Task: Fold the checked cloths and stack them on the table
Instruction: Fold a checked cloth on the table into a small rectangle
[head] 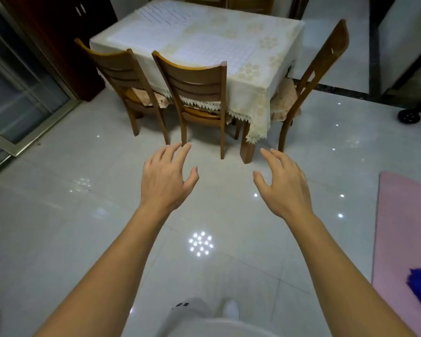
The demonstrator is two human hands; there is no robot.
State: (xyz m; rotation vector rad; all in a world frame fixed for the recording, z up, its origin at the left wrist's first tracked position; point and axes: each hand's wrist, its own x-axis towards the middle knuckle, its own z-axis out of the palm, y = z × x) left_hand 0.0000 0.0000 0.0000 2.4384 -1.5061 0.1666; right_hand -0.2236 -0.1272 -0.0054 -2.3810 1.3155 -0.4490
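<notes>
Empty grips above glossy tiles

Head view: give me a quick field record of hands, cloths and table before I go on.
left hand: open, empty, raised over the glossy tiled floor
right hand: open, empty, beside the left
checked cloths: pale checked cloths lie spread flat on the table, unfolded
table: cream lace-edged tablecloth covers it, ahead of the hands
chairs: two wooden slat-back chairs tucked in on the near side
stack: none visible
</notes>
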